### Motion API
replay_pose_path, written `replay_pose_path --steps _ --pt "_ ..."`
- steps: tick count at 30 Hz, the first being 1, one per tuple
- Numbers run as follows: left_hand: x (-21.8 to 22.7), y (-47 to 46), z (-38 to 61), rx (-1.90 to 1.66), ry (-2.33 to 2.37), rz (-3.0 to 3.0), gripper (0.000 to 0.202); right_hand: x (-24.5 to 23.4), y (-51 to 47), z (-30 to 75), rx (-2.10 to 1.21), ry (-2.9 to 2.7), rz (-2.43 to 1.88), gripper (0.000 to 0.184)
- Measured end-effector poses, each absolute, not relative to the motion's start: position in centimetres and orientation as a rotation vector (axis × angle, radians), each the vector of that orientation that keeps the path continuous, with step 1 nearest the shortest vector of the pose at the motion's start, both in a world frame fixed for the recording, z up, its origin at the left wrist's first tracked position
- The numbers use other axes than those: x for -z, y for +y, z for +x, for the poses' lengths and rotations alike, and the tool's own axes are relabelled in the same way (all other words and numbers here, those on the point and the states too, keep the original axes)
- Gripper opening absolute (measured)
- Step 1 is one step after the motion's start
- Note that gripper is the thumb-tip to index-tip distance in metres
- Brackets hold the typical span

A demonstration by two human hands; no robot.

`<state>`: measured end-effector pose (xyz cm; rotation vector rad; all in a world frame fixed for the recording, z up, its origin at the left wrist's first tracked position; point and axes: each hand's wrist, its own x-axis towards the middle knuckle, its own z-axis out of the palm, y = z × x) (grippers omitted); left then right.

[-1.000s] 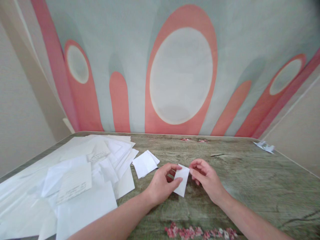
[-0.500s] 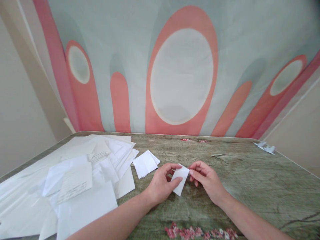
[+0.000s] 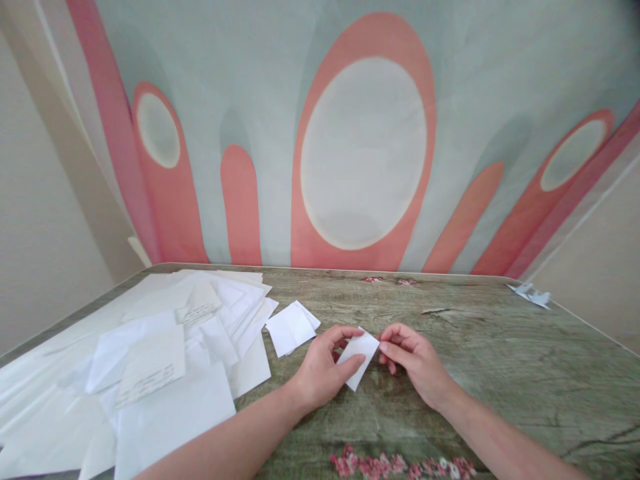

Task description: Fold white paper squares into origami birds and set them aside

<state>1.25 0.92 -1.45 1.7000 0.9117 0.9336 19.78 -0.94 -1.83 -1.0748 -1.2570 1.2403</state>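
Observation:
Both my hands hold one small folded white paper (image 3: 359,359) just above the wood-patterned table (image 3: 490,360). My left hand (image 3: 323,368) pinches its left edge between thumb and fingers. My right hand (image 3: 413,360) pinches its upper right corner with fingertips. The paper is tilted, its lower corner pointing down toward the table. A short way to the left lies a small stack of folded white papers (image 3: 291,326).
A large heap of white sheets and envelopes (image 3: 150,360), some with handwriting, covers the table's left side. A crumpled paper scrap (image 3: 530,293) sits at the far right edge. A curtain with pink ovals (image 3: 365,147) hangs behind. Pink flowers are printed along the table's near edge (image 3: 400,465).
The held paper has rotated and tilted more, its lower end swinging left, as both hands shifted slightly. The rest of the table is unchanged.

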Motion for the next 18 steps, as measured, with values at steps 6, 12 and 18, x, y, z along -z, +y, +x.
replay_pose_path --steps 6,12,18 --pt "1.39 0.91 1.25 -0.943 0.912 1.704 0.034 1.64 -0.98 19.7 -1.271 -1.222 -1.052 0.015" --pt "1.09 0.87 1.19 -0.953 0.898 1.682 0.034 1.71 -0.99 19.74 -1.275 -1.217 -1.05 0.015" --pt "0.89 0.8 1.2 -0.959 0.888 1.662 0.034 1.95 -0.89 19.96 -1.267 -1.264 -1.11 0.013"
